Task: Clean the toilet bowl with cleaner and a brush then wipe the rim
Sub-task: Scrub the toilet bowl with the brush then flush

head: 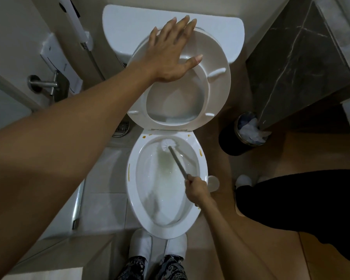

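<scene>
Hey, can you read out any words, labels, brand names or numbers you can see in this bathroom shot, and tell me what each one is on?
No text can be read in this shot.
White wall dispenser: faint dark marks and lines on its face, too small and blurred to read.
White holder above it: dark shapes only, no legible lettering.
Toilet tank, raised seat and brush handle: no visible markings.
Black waste bin: no label showing.

A bathroom: a white toilet (168, 184), tiled floor (105, 203), floor drain (122, 129) and waste bin (238, 136).
</scene>
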`<state>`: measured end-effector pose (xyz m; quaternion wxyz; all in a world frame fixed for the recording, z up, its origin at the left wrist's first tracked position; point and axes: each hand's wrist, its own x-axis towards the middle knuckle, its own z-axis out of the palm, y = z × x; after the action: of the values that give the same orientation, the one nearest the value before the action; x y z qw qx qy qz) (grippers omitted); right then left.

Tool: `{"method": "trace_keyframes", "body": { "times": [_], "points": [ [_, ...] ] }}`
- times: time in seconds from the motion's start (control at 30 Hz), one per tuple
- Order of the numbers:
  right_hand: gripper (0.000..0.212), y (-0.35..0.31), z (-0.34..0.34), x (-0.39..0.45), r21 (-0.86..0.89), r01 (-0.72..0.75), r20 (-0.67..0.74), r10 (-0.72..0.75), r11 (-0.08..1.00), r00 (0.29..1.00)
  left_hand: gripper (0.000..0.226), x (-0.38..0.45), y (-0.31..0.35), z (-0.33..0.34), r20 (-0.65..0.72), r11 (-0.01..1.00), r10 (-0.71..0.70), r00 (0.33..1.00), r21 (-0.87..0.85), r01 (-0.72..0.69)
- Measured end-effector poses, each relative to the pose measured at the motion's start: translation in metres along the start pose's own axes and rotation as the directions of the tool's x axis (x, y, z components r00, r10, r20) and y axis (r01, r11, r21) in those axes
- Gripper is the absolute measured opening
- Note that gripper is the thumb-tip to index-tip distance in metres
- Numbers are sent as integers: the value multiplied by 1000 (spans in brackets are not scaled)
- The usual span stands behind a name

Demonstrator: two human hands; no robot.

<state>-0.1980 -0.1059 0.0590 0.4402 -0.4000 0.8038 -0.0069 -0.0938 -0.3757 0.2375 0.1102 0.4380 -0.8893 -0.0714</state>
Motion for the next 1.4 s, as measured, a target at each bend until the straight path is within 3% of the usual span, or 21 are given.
{"method": "trace_keyframes", "body": {
  "times": [0.17, 0.37, 0.43, 0.57, 0.77, 0.9, 1.03, 1.1, 1.27, 1.4],
  "points": [
    [37, -5, 2, -1, -123, 148, 159, -128, 981, 979, 78, -1, 1, 0, -13, 1000, 3, 1000, 24, -3],
    [39, 0, -2, 18, 46, -58, 44, 56, 997, 997, 78, -1, 1, 0, 0, 1000, 6, 1000, 14, -6],
    [39, -2, 8, 13, 73, -61, 60, 57, 995, 997, 78, 0, 0, 0, 2, 1000, 4, 1000, 14, -4],
    [38, 1, 19, -3, 35, 18, 188, -24, 999, 982, 79, 0, 0, 1, -2, 1000, 4, 1000, 22, -4],
    [35, 8, -30, -16, -190, -48, 431, 127, 981, 893, 80, 1, 0, 2, 7, 1000, 3, 1000, 21, -3],
    [38, 5, -38, -10, -316, -55, 417, 191, 947, 889, 80, 1, 0, 1, 23, 1000, -5, 1000, 30, 5],
    [37, 5, -25, -16, -195, -18, 387, 94, 981, 917, 80, 0, 0, 1, 23, 1000, -7, 1000, 25, 6],
    [37, 10, -27, -24, -159, -51, 412, 113, 986, 904, 80, -1, 0, 0, 21, 1000, -4, 1000, 13, 3],
    [38, 8, -72, -22, -530, -5, 458, 292, 848, 840, 79, -1, 1, -1, 19, 1000, 2, 1000, 17, -2],
    [21, -3, -66, -13, -589, 56, 297, 152, 806, 943, 79, 0, 0, -1, 18, 1000, -1, 1000, 16, 0]
  ]
}}
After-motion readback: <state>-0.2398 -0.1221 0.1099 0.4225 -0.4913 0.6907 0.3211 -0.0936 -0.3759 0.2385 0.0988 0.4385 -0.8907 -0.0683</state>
